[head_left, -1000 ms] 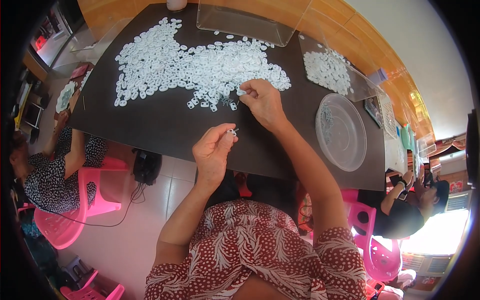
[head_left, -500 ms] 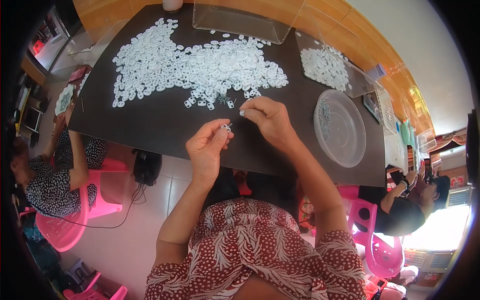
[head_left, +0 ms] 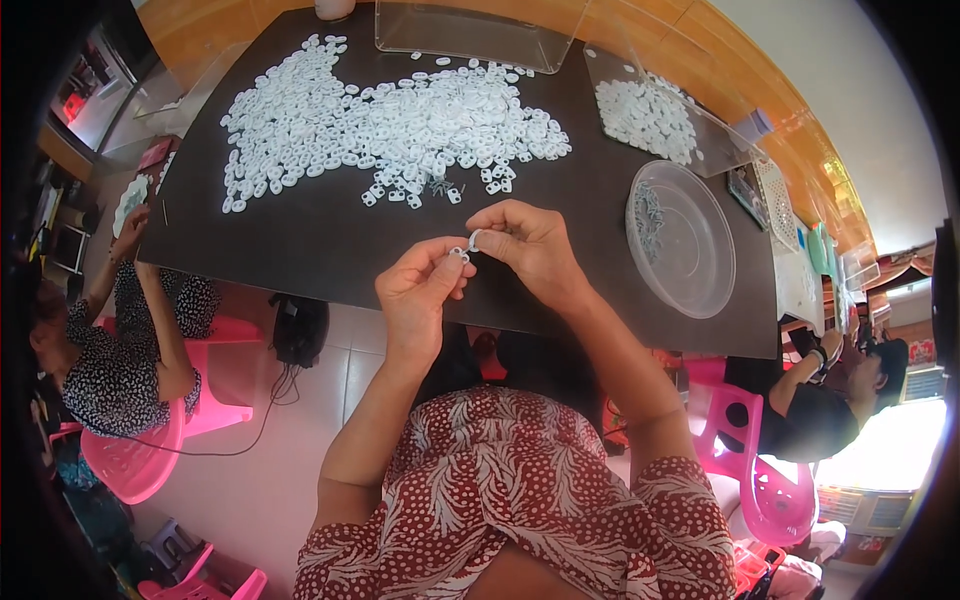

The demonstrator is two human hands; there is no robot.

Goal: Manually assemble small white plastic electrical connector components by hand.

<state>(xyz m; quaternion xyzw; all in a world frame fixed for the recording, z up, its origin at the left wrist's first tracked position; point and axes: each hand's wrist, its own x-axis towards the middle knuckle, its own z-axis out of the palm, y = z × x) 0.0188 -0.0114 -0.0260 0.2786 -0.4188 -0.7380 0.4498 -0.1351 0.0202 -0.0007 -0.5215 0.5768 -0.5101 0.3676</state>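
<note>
Pinched between the thumb and fingers of my left hand [head_left: 415,290] is a small white plastic piece with holes [head_left: 459,255]. My right hand [head_left: 530,250] grips a white oval plastic piece [head_left: 473,241] by its edge. The two pieces are close together over the near part of the dark table [head_left: 300,240]; whether they touch I cannot tell. Beyond my hands spreads a large pile of white oval pieces [head_left: 400,125], with a few small grey screws [head_left: 438,187] at its near edge.
To the right lies a round clear tray [head_left: 700,270] with grey screws [head_left: 648,220] along one side. Behind it, a clear box [head_left: 715,155] contains white pieces [head_left: 645,115]. Another clear bin [head_left: 480,38] stands at the back. One person [head_left: 130,340] sits left, another [head_left: 820,410] right.
My right hand has moved left with its white oval piece, up to the piece in my left hand. My left hand has shifted slightly right. The whole view has tilted a little.
</note>
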